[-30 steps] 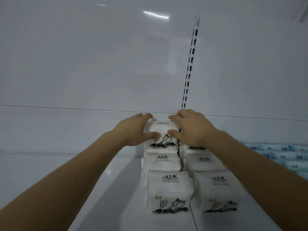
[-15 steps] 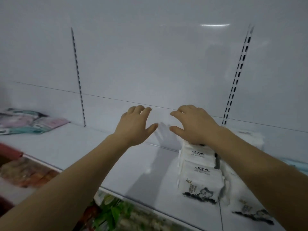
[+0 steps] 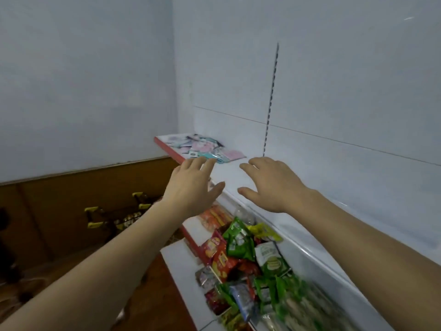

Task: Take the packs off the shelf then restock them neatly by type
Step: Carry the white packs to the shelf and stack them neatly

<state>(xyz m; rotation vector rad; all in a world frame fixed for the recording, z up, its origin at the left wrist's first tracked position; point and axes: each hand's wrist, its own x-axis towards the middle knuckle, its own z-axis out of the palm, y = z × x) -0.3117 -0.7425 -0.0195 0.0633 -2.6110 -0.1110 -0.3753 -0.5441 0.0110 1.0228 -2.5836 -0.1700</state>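
Two bare forearms reached forward over a white shelf [image 3: 274,187], both hands empty with palms down. The left hand [image 3: 193,187] had its fingers loosely spread and nearly straight, thumb out to the side, holding nothing; it hovered at the shelf's front edge. The right hand [image 3: 272,185] was likewise relaxed and released, fingers slightly bent and apart, above the bare shelf surface, just beside the left hand without touching it. Whether either palm touched the shelf could not be told.

Beyond the left hand's fingertips, at the far left end of the shelf, lay a loose pile of flat packs [image 3: 205,149] in pink, teal and white, overlapping one another in no order. The nearest teal pack sat just past the left fingertips, apart from them. The shelf's end there showed a red edge strip.

Behind the shelf stood a white back panel with a slotted upright rail [image 3: 272,101] rising just beyond the right hand.

Below the shelf, a lower shelf held a jumbled heap of snack bags [image 3: 241,254] in green, red, orange and yellow, blurred toward the bottom. Further left of the shelf, down on the floor, were brown cardboard [image 3: 59,201] and a wire basket with yellow fittings [image 3: 114,216].
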